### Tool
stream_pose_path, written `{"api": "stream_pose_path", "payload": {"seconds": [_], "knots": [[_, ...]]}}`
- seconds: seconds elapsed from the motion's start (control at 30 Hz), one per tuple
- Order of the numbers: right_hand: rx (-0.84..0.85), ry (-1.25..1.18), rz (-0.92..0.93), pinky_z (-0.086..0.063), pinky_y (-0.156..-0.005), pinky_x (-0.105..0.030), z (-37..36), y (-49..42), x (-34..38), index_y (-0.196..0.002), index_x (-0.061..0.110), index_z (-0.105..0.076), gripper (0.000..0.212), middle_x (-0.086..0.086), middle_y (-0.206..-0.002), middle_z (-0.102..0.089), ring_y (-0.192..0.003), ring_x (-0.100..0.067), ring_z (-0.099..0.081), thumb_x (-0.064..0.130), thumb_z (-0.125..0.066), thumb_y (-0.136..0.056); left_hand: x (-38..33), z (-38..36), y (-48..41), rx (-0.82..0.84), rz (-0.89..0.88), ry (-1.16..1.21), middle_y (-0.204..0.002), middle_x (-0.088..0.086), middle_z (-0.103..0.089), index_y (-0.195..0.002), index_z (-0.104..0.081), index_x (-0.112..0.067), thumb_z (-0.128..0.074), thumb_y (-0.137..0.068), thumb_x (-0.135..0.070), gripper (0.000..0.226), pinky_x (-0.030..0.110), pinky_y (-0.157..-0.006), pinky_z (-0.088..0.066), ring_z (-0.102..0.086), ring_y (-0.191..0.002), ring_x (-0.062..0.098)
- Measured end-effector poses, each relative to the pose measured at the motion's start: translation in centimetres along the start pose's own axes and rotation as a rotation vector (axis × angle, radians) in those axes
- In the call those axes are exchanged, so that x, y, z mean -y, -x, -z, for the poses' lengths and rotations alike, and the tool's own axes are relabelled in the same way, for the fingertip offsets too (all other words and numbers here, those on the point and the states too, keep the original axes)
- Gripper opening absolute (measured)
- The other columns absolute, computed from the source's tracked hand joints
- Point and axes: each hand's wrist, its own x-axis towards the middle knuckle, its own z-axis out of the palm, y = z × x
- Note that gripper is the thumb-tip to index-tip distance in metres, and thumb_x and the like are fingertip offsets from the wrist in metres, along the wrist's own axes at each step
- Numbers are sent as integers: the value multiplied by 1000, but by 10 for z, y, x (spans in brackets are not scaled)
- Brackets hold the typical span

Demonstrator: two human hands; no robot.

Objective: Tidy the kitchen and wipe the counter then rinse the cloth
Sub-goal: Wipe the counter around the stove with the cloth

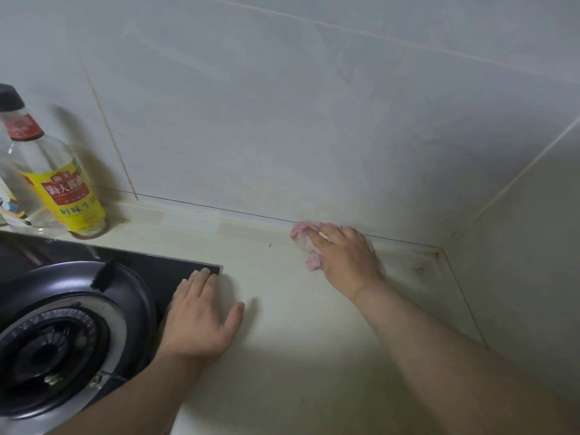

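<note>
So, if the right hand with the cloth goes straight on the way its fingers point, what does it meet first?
The right hand points up-left along the counter's back edge. The cloth already seems to touch the wall, so it would probably meet the wall first; depth is unclear.

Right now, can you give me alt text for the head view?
The right hand presses a pink cloth on the counter by the wall. The left hand lies flat beside the stove; a bottle stands behind it.
</note>
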Motion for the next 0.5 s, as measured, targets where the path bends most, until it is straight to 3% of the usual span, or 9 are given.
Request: {"api": "stream_pose_path", "payload": {"seconds": [0.17,0.3,0.4,0.5], "knots": [[3,-81,-81,-52,-76,-41,3,19,-31,-123,26,-64,58,2,-113,-64,-87,-33,-58,38,-77,-67,-2,2,1,8,2,-6,-150,19,-40,-140,-47,1,-17,-73,-70,102,41,-119,-14,-30,-143,33],[-52,-234,-190,-53,-80,-37,4,4,-7,-110,21,-69,45,-3,-103,-66,-94,-30,-62,36,-75,-68,-3,2,1,15,1,-4,-154,16,-35,-144,-41,-1,-12,-71,-71,105,38,-120,-8,-24,-146,30],[-64,-265,-165,-52,-82,-36,2,-7,20,-112,22,-69,46,0,-106,-66,-95,-27,-63,46,-66,-72,-1,-1,1,-7,-5,9,-151,17,-40,-140,-46,0,-17,-74,-71,101,40,-119,-12,-29,-144,32],[-97,-244,-142,-53,-77,-37,2,-14,39,-108,20,-71,43,-2,-100,-65,-89,-30,-62,44,-62,-73,2,-4,0,0,-1,-3,-151,17,-40,-139,-48,-1,-17,-74,-71,101,39,-120,-13,-29,-145,31]]}}
